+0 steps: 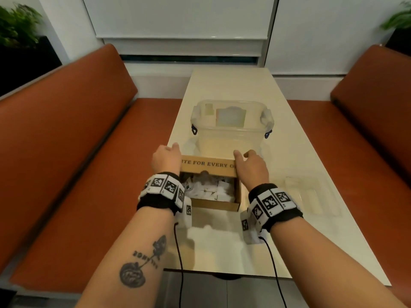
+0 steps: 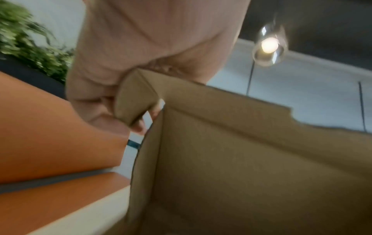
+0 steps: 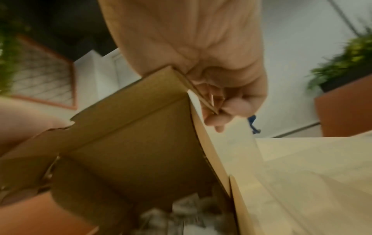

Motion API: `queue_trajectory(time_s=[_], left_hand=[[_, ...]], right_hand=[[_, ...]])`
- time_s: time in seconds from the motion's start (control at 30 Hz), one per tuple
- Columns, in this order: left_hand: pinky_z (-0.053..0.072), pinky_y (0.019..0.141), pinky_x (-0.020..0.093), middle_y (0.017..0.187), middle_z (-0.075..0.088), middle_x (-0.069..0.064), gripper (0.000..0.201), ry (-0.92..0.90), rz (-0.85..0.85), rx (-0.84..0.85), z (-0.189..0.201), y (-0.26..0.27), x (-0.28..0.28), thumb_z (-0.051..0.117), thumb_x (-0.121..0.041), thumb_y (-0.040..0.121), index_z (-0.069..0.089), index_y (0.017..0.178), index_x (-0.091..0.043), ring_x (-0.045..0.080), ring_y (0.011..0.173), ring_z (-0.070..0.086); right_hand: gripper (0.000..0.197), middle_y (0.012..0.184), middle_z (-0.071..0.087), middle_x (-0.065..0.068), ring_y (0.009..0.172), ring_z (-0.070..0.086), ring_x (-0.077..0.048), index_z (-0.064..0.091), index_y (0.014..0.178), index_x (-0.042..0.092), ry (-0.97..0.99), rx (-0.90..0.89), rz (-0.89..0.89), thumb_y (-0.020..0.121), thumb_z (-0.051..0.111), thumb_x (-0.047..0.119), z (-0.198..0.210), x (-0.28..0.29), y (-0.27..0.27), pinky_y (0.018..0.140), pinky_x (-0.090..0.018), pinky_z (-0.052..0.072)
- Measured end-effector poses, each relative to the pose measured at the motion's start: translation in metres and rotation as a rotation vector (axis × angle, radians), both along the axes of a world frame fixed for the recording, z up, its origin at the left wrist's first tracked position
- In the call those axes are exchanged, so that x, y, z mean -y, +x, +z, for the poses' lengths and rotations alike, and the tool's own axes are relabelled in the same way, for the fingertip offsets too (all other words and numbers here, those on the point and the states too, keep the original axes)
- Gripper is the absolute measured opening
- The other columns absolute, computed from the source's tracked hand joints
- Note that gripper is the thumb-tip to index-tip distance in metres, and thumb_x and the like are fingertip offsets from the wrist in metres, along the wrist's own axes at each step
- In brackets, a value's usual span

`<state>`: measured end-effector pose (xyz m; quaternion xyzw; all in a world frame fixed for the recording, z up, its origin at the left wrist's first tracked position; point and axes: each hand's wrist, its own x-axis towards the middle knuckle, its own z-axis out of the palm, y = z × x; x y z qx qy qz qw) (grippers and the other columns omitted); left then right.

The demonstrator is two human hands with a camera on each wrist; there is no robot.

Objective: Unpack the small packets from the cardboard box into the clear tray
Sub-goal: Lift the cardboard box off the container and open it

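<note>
A brown cardboard box (image 1: 214, 205) stands on the pale table (image 1: 231, 247), near the middle. Its printed lid (image 1: 206, 166) is raised toward the far side. Several small white packets (image 1: 209, 188) fill the box. My left hand (image 1: 167, 155) grips the lid's left side flap (image 2: 135, 101), fingers curled round it. At the other corner my right hand (image 1: 250, 162) pinches the right side flap (image 3: 203, 95). Just beyond the box sits a clear plastic tub (image 1: 231, 130) with blue clips, with no packets showing inside.
A flat clear plastic lid or tray (image 1: 311, 195) lies on the table to the right of the box. Orange benches (image 1: 66, 152) run along both sides of the table. Wrist cables hang over the table's near edge (image 1: 222, 273). Plants stand in both far corners.
</note>
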<state>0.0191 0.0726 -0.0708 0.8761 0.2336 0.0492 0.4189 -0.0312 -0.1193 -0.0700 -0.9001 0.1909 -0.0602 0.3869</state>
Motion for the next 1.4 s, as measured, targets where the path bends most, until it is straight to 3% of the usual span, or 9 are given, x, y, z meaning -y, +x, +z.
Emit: queue_trajectory(time_s=[0.07,0.17,0.3,0.4,0.6,0.73,0.97,1.2,1.4], left_hand=[[0.044,0.058,0.024,0.089,0.065,0.002,0.030,-0.237,0.020,0.100,0.013,0.007,-0.004,0.047,-0.042,0.096,0.062,0.097,-0.016,0.012,0.070,0.057],[0.052,0.080,0.033,0.093,0.067,0.000,0.018,-0.551,-0.009,0.231,0.022,0.009,-0.008,0.059,-0.035,0.091,0.066,0.083,-0.020,0.017,0.084,0.061],[0.050,0.093,0.032,0.116,0.063,0.007,0.014,-0.762,-0.225,0.346,0.025,0.011,-0.012,0.067,-0.019,0.085,0.065,0.099,-0.021,0.022,0.110,0.060],[0.048,0.088,0.027,0.117,0.060,-0.001,0.032,-0.564,-0.260,0.348,0.021,0.020,-0.015,0.065,-0.011,0.084,0.061,0.111,-0.026,0.017,0.113,0.056],[0.046,0.071,0.023,0.097,0.066,-0.003,0.010,-0.336,-0.195,0.470,0.014,0.041,-0.019,0.059,-0.026,0.093,0.059,0.101,-0.020,0.004,0.081,0.059],[0.053,0.082,0.043,0.092,0.067,0.003,0.010,-0.363,-0.219,0.439,0.012,0.053,-0.017,0.055,-0.031,0.094,0.057,0.085,-0.028,0.025,0.088,0.064],[0.045,0.079,0.032,0.098,0.063,0.005,0.046,-0.298,-0.156,0.213,-0.004,0.069,-0.008,0.039,-0.056,0.095,0.061,0.109,-0.018,0.024,0.091,0.059],[0.042,0.071,0.033,0.070,0.054,0.002,0.059,-0.145,-0.135,0.160,-0.007,0.077,-0.007,0.029,-0.063,0.094,0.050,0.066,-0.015,0.024,0.074,0.052],[0.038,0.063,0.031,0.079,0.062,0.005,0.054,-0.126,-0.252,0.215,-0.016,0.077,-0.003,0.044,-0.062,0.090,0.063,0.080,-0.012,0.022,0.074,0.054]], right_hand=[[0.048,0.113,0.062,-0.012,0.102,0.056,-0.026,0.057,0.112,0.005,0.152,0.125,-0.018,0.096,0.041,0.047,0.010,0.007,0.005,0.087,-0.032,0.044],[0.036,0.095,0.062,0.003,0.092,0.058,-0.014,0.059,0.097,0.015,0.403,0.297,0.007,0.089,0.054,0.050,0.023,0.011,0.010,0.089,-0.038,0.050],[0.028,0.100,0.061,0.011,0.087,0.056,-0.003,0.060,0.105,0.019,0.353,0.370,0.137,0.079,0.071,0.021,0.028,0.019,0.020,0.076,-0.007,0.046],[0.018,0.092,0.064,-0.001,0.087,0.059,-0.017,0.064,0.099,0.012,0.252,0.408,0.070,0.087,0.054,0.004,0.029,0.025,0.032,0.080,-0.016,0.050],[0.015,0.079,0.059,-0.003,0.077,0.054,-0.021,0.061,0.093,0.003,0.158,0.398,0.047,0.091,0.054,0.015,0.029,0.034,0.057,0.062,-0.022,0.033],[0.019,0.089,0.064,-0.011,0.089,0.063,-0.030,0.060,0.095,0.002,0.242,0.394,0.030,0.093,0.054,0.019,0.028,0.035,0.070,0.079,-0.036,0.049],[0.037,0.098,0.056,-0.002,0.087,0.057,-0.021,0.047,0.123,0.010,0.195,0.276,0.061,0.087,0.052,0.006,-0.002,0.023,0.065,0.077,-0.030,0.047],[0.027,0.089,0.062,-0.014,0.082,0.054,-0.027,0.060,0.107,0.005,0.084,0.237,0.008,0.086,0.043,-0.002,-0.009,0.048,0.077,0.070,-0.025,0.038],[0.017,0.104,0.063,-0.017,0.098,0.056,-0.029,0.058,0.103,0.002,0.119,0.203,-0.053,0.093,0.046,0.009,-0.017,0.060,0.083,0.072,-0.023,0.033]])
